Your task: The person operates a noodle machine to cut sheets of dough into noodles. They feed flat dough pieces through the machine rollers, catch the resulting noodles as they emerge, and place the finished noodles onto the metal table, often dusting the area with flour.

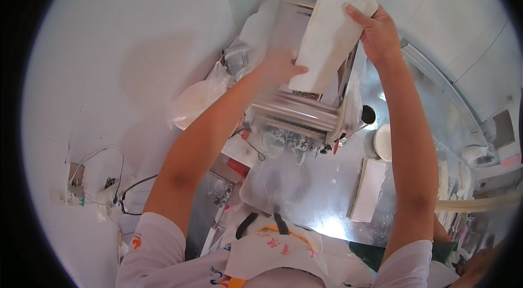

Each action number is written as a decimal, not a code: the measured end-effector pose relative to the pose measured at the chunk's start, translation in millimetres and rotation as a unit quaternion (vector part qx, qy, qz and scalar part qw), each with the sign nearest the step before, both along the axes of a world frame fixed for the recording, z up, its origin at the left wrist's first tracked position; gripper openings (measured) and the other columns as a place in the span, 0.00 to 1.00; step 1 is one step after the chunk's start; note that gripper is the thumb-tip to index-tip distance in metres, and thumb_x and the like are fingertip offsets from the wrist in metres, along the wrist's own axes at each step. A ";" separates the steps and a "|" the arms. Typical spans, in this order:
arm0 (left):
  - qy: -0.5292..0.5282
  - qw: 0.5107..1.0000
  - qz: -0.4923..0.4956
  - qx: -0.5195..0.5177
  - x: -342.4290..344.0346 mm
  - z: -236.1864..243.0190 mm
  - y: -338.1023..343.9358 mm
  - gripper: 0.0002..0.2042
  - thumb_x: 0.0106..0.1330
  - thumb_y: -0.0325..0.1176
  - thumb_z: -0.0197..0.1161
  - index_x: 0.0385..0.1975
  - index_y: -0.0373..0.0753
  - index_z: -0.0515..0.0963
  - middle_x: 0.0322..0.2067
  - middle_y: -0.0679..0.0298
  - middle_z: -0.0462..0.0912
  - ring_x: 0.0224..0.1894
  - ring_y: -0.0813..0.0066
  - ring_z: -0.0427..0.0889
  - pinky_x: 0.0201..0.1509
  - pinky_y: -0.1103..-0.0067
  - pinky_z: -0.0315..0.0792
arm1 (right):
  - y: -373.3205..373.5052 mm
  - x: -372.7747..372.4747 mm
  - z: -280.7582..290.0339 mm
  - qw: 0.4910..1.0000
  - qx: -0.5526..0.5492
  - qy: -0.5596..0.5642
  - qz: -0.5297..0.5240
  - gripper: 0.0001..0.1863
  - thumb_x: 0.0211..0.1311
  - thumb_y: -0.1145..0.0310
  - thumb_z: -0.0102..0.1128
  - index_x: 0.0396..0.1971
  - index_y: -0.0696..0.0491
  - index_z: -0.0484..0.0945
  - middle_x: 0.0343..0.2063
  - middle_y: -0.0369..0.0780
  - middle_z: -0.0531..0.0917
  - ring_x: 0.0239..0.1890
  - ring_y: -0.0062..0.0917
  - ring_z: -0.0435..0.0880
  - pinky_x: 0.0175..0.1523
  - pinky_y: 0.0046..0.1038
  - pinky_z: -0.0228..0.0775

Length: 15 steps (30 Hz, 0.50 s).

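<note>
Above a metal dough roller machine [297, 109] I hold up a thick, pale sheet of dough [333, 29], tilted with its upper end leaning right. My right hand [380, 36] grips its upper right edge, thumb lying across the front face. Lower down, my left hand [279, 68] is closed at the lower left edge; its thumb shows against the dough, while motion blurs the other fingers. Beneath the sheet run the machine's shiny rollers [299, 111], dusted with flour. The lower end of the dough hangs just over them, and I cannot tell whether it touches.
A pale dough slab [368, 190] lies on the metal table [316, 195], near a round white container [383, 142] and a dark-mouthed cup [368, 115]. Left of the machine sits a plastic-covered bowl [190, 104]. Cables [128, 192] run along the left wall. Another person's arm [479, 266] shows at lower right.
</note>
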<state>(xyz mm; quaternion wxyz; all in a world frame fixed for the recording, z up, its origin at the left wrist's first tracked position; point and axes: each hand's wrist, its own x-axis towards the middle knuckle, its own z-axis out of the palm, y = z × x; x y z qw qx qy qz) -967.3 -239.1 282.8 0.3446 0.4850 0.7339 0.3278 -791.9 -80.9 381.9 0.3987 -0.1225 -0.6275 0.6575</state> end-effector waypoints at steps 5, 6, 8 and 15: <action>0.247 0.963 -0.012 0.111 -10.3 -23.6 11.4 0.23 0.57 0.36 0.76 0.47 0.28 0.78 0.39 0.47 0.82 0.47 0.52 0.83 0.52 0.65 0.76 | 21.5 -28.0 -29.7 0.997 -0.050 -0.060 0.000 0.24 0.63 0.70 0.73 0.57 0.58 0.77 0.49 0.39 0.86 0.51 0.26 0.85 0.57 0.31 0.78; 0.267 0.954 0.007 0.136 -6.7 -20.6 14.4 0.26 0.57 0.38 0.76 0.50 0.28 0.75 0.42 0.46 0.81 0.48 0.49 0.82 0.54 0.64 0.76 | 28.3 -32.4 -36.4 0.996 -0.055 -0.076 -0.011 0.24 0.63 0.70 0.74 0.57 0.58 0.77 0.49 0.39 0.86 0.51 0.26 0.85 0.56 0.32 0.78; 0.308 0.932 0.047 0.186 -1.4 -14.6 19.8 0.33 0.56 0.40 0.77 0.56 0.27 0.70 0.49 0.43 0.77 0.52 0.43 0.79 0.57 0.63 0.75 | 37.5 -39.5 -47.5 0.994 -0.062 -0.085 -0.007 0.26 0.60 0.69 0.76 0.56 0.58 0.77 0.49 0.40 0.86 0.50 0.26 0.85 0.55 0.34 0.79; 0.303 0.927 0.093 0.202 29.8 -9.0 56.1 0.53 0.53 0.53 0.78 0.71 0.30 0.55 0.64 0.39 0.63 0.67 0.38 0.64 0.66 0.59 0.70 | 54.3 -41.9 -55.7 0.981 0.003 -0.195 -0.016 0.23 0.65 0.66 0.70 0.55 0.61 0.76 0.51 0.43 0.84 0.50 0.29 0.85 0.54 0.35 0.78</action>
